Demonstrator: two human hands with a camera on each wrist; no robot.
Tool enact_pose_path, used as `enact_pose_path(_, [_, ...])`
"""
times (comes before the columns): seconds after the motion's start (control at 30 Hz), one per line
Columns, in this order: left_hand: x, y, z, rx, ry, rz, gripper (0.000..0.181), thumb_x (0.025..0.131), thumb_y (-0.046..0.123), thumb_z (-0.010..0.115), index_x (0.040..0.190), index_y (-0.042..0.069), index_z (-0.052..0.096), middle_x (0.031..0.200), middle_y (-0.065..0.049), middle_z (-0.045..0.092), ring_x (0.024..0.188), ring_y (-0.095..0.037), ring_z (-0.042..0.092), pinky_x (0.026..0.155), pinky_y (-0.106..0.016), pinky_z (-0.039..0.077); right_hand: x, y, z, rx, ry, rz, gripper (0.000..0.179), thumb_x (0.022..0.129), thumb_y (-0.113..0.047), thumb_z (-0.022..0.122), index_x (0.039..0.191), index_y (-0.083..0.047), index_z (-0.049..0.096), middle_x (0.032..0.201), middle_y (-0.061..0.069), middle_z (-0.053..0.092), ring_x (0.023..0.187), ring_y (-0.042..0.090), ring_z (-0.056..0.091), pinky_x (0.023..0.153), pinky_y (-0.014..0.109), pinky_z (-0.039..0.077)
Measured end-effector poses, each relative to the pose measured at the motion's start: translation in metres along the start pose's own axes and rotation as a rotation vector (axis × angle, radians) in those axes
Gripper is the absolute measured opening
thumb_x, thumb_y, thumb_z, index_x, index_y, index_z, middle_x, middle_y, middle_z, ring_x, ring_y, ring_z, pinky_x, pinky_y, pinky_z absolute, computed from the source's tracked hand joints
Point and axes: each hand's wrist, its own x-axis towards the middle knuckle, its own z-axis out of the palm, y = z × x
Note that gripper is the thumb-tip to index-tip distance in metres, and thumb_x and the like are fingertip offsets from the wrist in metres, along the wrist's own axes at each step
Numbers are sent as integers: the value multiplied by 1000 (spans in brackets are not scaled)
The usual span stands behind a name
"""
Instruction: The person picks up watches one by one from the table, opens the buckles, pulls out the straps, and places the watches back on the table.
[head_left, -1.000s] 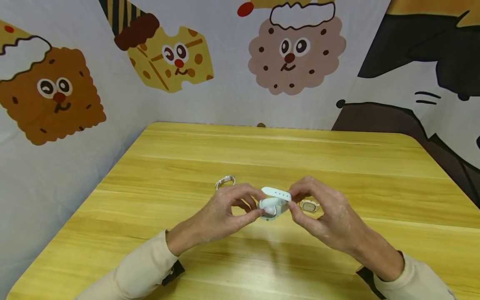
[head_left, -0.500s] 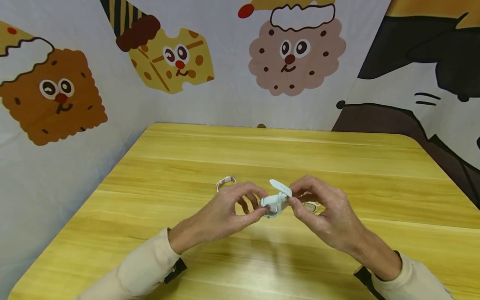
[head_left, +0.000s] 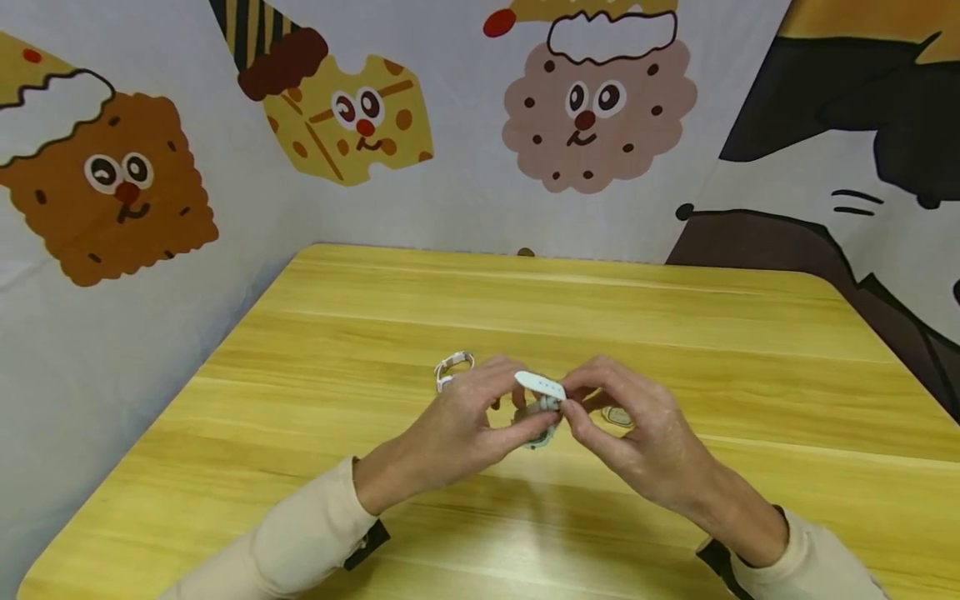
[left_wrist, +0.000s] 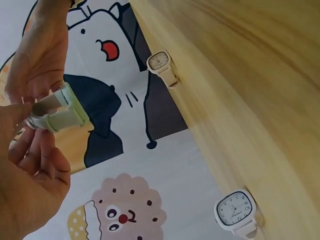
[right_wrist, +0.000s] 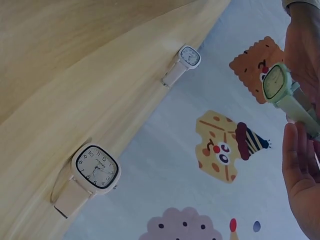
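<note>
A pale green wristwatch (head_left: pixel 540 385) is held up above the table between both hands, its pointed strap end sticking out to the left. My left hand (head_left: pixel 480 417) grips the watch from the left, its thumb reaching across near the buckle. My right hand (head_left: pixel 652 429) pinches the strap close to the buckle, the fingertips of both hands almost meeting. In the right wrist view the green dial (right_wrist: pixel 275 82) faces outward. The left wrist view shows the strap (left_wrist: pixel 65 119) bent into a loop; fingers cover the buckle.
On the wooden table (head_left: pixel 375 308), a white watch (head_left: pixel 455 360) lies behind my left hand. A cream watch (head_left: pixel 617 416) is partly hidden behind my right hand. A cloth with cartoon figures (head_left: pixel 465 208) hangs beyond the table's far edge.
Both hands have shifted slightly left and closer together. My left thumb has slid right towards the buckle. The free strap end tipped up, then swung back down to the left.
</note>
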Motion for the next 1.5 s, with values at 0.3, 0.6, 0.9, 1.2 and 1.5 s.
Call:
enact_pose_path(0.3, [0, 0, -2, 31, -9, 14, 15, 84, 16, 65, 99, 13, 62, 93, 9, 61, 82, -4, 48, 69, -12, 41, 0, 2, -1, -38, -13, 40, 27, 80, -1, 64, 106, -7, 59, 100, 3, 55, 81, 11, 56, 65, 22, 51])
enact_pose_path(0.6, [0, 1, -6, -13, 28, -33, 18, 86, 19, 63, 103, 14, 62, 97, 8, 60, 83, -6, 52, 69, -19, 43, -9, 7, 3, -38, -62, 198, 36, 78, -2, 68, 110, -15, 57, 104, -3, 61, 91, 14, 61, 73, 30, 52])
enact_pose_path(0.9, [1, 3, -7, -50, 67, -47, 16, 83, 17, 67, 98, 12, 64, 96, 5, 60, 80, -8, 53, 66, -20, 43, -7, 6, 3, 48, 51, 65, 53, 67, 16, 69, 114, 2, 48, 93, 5, 66, 79, 15, 63, 67, 24, 52])
enact_pose_path(1.2, [1, 4, -8, -119, 61, -99, 14, 83, 15, 66, 97, 13, 64, 87, 6, 60, 78, -12, 54, 62, -26, 45, -2, 0, 4, 28, 67, -7, 37, 82, -2, 65, 113, 7, 47, 92, 8, 65, 77, 15, 62, 64, 22, 50])
enact_pose_path(1.5, [0, 3, -3, -105, 90, -131, 8, 82, 19, 67, 89, 15, 68, 88, 10, 65, 79, -9, 54, 61, -25, 45, -8, 3, 5, 17, 52, 32, 49, 73, 13, 66, 118, 3, 47, 93, 6, 65, 77, 14, 62, 64, 20, 50])
